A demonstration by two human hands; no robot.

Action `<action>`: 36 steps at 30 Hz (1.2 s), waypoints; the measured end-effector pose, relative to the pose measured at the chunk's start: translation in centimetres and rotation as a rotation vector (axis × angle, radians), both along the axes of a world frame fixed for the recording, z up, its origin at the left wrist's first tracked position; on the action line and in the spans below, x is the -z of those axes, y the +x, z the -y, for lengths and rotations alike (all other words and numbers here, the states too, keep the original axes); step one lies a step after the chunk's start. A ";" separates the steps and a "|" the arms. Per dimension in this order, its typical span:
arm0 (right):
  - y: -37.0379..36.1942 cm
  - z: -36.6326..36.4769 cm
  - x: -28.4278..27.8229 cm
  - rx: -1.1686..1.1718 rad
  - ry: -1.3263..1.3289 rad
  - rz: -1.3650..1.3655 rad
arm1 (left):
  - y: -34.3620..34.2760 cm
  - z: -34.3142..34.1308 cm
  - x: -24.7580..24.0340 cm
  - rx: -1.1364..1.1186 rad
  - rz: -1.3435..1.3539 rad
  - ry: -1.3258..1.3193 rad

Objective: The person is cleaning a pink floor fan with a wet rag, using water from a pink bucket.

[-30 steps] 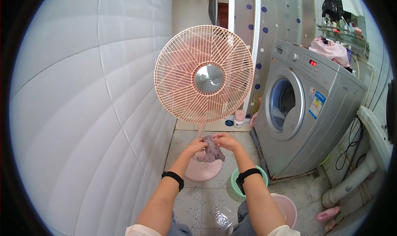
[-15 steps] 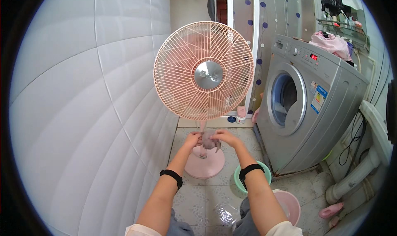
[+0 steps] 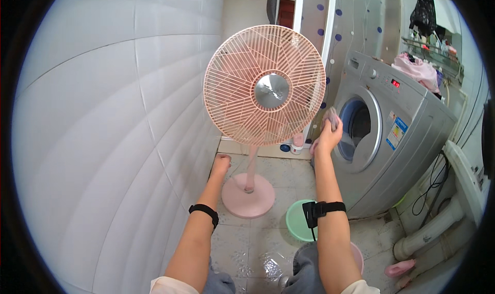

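Note:
A pink standing fan (image 3: 250, 93) with a wire grille and silver hub stands in front of me, on a round pink base (image 3: 247, 203). My right hand (image 3: 330, 136) is raised to the right of the grille, closed around a crumpled greyish-pink cloth (image 3: 332, 117). The washing machine's round door (image 3: 361, 129) is just beyond that hand. My left hand (image 3: 222, 162) hangs low, left of the fan's pole (image 3: 251, 165) and apart from it. Its fingers are curled in, and nothing shows in them.
A silver washing machine (image 3: 407, 124) stands at right, with pink clothing (image 3: 417, 69) on top. A green basin (image 3: 299, 222) and a pink basin (image 3: 357, 258) sit on the tiled floor. A white panelled wall (image 3: 103, 139) runs along the left. A pink slipper (image 3: 399, 268) lies near the pipes.
My hands were together at the fan's pole with the cloth. The right hand has carried the cloth up and right; the left has drawn away leftward. The view has shifted slightly.

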State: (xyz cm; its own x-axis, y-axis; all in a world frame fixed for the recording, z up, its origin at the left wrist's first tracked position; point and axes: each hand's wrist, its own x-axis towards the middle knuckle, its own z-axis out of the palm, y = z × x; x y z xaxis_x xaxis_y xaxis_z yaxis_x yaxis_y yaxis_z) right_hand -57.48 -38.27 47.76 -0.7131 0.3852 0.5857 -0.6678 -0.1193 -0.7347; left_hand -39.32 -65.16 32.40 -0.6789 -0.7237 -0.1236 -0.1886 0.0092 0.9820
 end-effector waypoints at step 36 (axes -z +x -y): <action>12.7 10.4 -14.3 0.293 1.256 -1.406 | -1.7 -6.6 -7.6 0.165 -0.814 -0.126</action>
State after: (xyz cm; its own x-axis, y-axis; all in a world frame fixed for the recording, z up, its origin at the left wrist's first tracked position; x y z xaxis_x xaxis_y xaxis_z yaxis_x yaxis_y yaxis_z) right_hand -44.79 -48.65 62.07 0.4579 -0.6579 0.5980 -0.6705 0.1861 0.7182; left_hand -40.99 -58.57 39.98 -0.6197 -0.5826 0.5258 0.5920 0.0929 0.8006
